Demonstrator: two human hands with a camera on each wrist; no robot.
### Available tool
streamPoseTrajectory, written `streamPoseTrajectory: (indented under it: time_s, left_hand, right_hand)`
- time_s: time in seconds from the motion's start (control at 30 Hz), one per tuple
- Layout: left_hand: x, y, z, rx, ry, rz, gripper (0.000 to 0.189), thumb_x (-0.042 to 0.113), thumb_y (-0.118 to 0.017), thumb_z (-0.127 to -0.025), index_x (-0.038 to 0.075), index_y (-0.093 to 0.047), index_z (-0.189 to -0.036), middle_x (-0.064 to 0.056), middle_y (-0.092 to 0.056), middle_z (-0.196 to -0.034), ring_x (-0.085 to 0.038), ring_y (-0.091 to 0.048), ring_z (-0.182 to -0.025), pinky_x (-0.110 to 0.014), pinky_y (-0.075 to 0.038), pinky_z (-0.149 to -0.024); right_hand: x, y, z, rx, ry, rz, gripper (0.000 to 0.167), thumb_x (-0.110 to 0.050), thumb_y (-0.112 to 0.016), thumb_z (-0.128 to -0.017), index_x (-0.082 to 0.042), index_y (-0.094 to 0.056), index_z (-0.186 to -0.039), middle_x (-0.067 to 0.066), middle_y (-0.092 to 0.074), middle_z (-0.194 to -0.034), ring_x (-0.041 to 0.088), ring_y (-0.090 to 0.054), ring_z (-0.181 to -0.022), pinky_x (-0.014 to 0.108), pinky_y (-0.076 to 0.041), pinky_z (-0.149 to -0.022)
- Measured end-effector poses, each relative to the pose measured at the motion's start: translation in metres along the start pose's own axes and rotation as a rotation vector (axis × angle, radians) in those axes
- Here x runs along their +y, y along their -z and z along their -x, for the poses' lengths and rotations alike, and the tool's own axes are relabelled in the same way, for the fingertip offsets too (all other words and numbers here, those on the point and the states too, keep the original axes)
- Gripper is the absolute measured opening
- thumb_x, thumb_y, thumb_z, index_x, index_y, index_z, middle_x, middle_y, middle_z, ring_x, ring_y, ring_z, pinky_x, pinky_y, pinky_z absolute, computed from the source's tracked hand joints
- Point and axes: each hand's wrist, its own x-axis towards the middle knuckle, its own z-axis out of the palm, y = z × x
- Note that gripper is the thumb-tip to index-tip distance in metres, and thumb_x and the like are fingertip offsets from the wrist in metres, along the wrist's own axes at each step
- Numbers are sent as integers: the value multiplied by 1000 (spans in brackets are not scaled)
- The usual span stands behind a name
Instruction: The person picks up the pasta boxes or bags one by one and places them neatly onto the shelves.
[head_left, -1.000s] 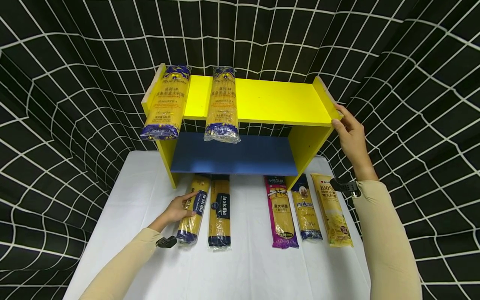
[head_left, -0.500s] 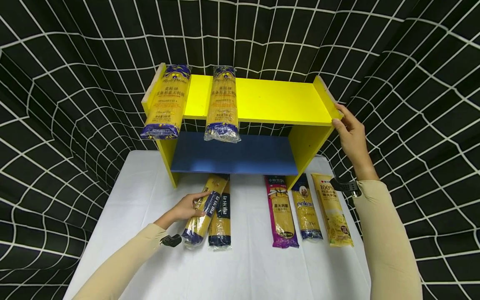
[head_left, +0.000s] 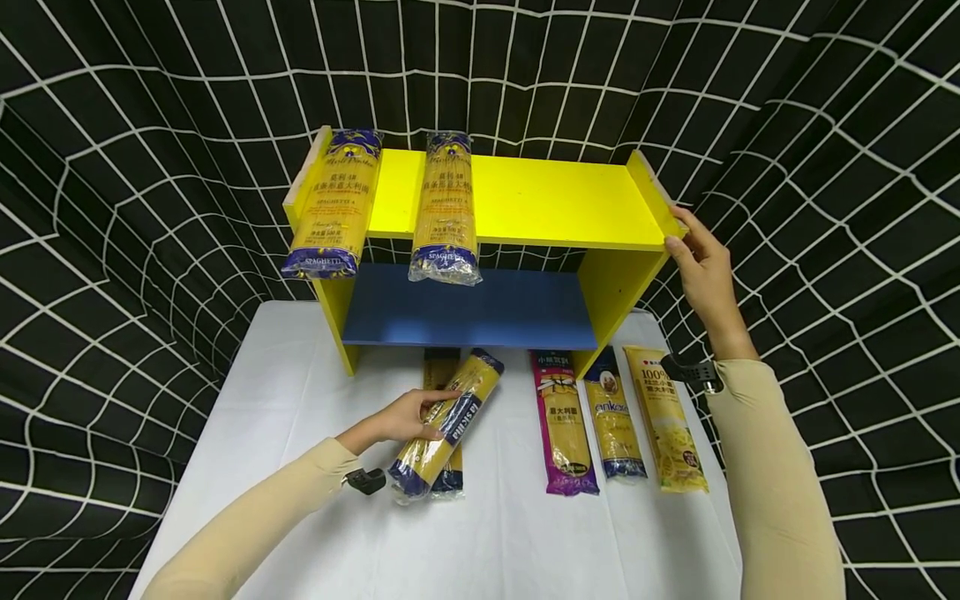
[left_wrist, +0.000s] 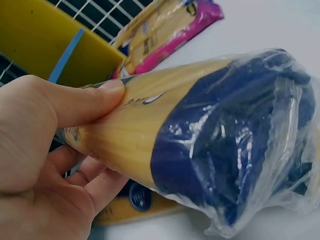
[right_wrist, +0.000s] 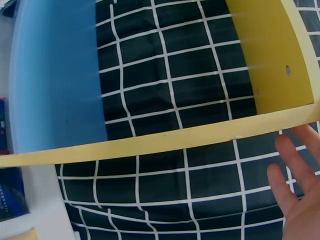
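Observation:
My left hand (head_left: 408,415) grips a pack of spaghetti (head_left: 450,421) with a blue "la sicilia" label, tilted with its top to the right. In the left wrist view the thumb lies along the top of the spaghetti pack (left_wrist: 200,125) and the fingers curl beneath. Behind and below it, a second la sicilia pack (head_left: 442,367) is partly covered. My right hand (head_left: 703,271) holds the right front corner of the yellow shelf (head_left: 558,200), thumb on the front edge. In the right wrist view several fingers of the right hand (right_wrist: 300,185) show beside the yellow side panel (right_wrist: 165,142).
Two spaghetti packs (head_left: 337,204) lie on the yellow top, their ends jutting past its front edge. Below it is a blue shelf board (head_left: 468,308). On the white table (head_left: 502,533), a purple-edged pack (head_left: 564,425), a blue-ended pack (head_left: 613,421) and a cream pack (head_left: 663,421) lie at right.
My left hand has carried the spaghetti pack rightward from the left of the second la sicilia pack to over it, tilting its top further right. The right hand stays on the shelf corner.

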Motion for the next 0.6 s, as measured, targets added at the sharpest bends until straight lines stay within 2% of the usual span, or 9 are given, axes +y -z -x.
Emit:
streamPoseTrajectory:
  time_s: [0.07,0.1,0.2,0.3,0.4,0.47,0.5,0.57,0.6]
  left_hand:
    - [7,-2,-3,-11,-3,1,75,6,-78,-81,10,-45,-149,-7,-49,-82,-9,-28,-54,-20,-31,-55]
    - [10,-3,-4,-16,-5,6,75,7,-78,-81,11,-46,-149,-7,-54,-90,-9,-28,-55,-20,-31,-55]
    - [18,-6,-7,-37,-17,6,74,8,-77,-83,13,-45,-150,-16,-52,-96,-10,-28,-56,-20,-31,-56]
    - [25,-7,-10,-53,-29,17,74,9,-77,-84,16,-44,-150,-18,-54,-103,-11,-28,-56,-20,-31,-56]
    - [32,-7,-13,-59,-40,38,74,11,-78,-84,17,-45,-150,-13,-61,-123,-10,-31,-57,-20,-34,-57]
    - [38,-6,-14,-66,-41,68,75,11,-78,-83,18,-45,-150,-11,-61,-132,-6,-41,-62,-18,-41,-61]
    - [40,-6,-15,-69,-44,79,75,11,-79,-83,18,-44,-150,-11,-61,-132,-6,-44,-64,-18,-42,-62]
    - [45,-5,-17,-69,-58,97,76,12,-79,-83,18,-44,-150,-12,-65,-119,-4,-48,-68,-18,-45,-64]
    - [48,-3,-17,-68,-66,99,76,12,-79,-83,19,-44,-151,-12,-63,-106,-4,-48,-69,-18,-44,-65]
  right_hand:
    - [0,0,0,1,-3,-4,45,-23,-51,-103,-25,-47,-148,10,-60,-132,-4,-56,-104,11,-43,-91]
    - [1,0,0,0,-3,-7,45,-23,-51,-103,-25,-47,-148,9,-60,-131,-3,-56,-104,11,-43,-91]
    - [2,0,-1,0,2,-14,45,-22,-51,-103,-25,-47,-148,6,-62,-129,-3,-56,-103,11,-43,-90]
    - [2,0,-1,2,15,-24,45,-21,-52,-103,-23,-48,-148,0,-64,-123,-2,-56,-100,11,-43,-89]
    - [3,0,-1,5,23,-30,45,-20,-52,-103,-22,-49,-147,-4,-64,-119,-2,-56,-99,11,-42,-88]
    - [2,0,-2,7,21,-29,44,-20,-52,-103,-23,-49,-147,-6,-64,-119,-2,-56,-98,11,-42,-88]
    - [2,-1,-2,6,18,-26,45,-20,-52,-103,-23,-49,-147,-6,-64,-119,-2,-56,-98,11,-43,-88]
    - [2,0,-1,5,9,-18,45,-21,-52,-103,-24,-49,-147,-6,-63,-120,-2,-56,-99,11,-43,-89]
    - [2,0,-1,4,6,-14,45,-22,-52,-103,-24,-48,-148,-5,-63,-121,-2,-56,-99,11,-43,-89]
